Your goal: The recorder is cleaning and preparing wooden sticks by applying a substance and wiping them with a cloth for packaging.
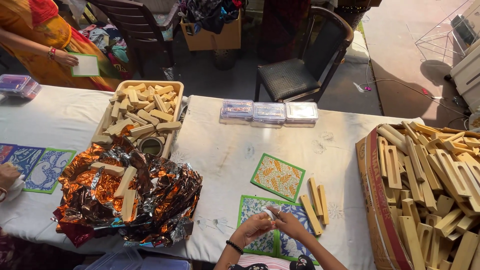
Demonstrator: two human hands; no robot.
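A small white object [270, 212], too small to identify, is pinched between the fingertips of the left hand [252, 227] and the right hand [290, 224], both curled closed around it at the near edge of the desk [225, 150]. The hands are held just above two patterned cards with green borders [260, 240], which lie flat on the white cloth. A third card with an orange leaf pattern [277, 177] lies just beyond them. Three wooden sticks [315, 202] lie just right of the hands. A cardboard box of slotted wooden pieces [430, 190] stands at the far right. Crumpled copper foil [130, 197] with wooden blocks on it is spread to the left, with a wooden tray of blocks [142, 112] behind it.
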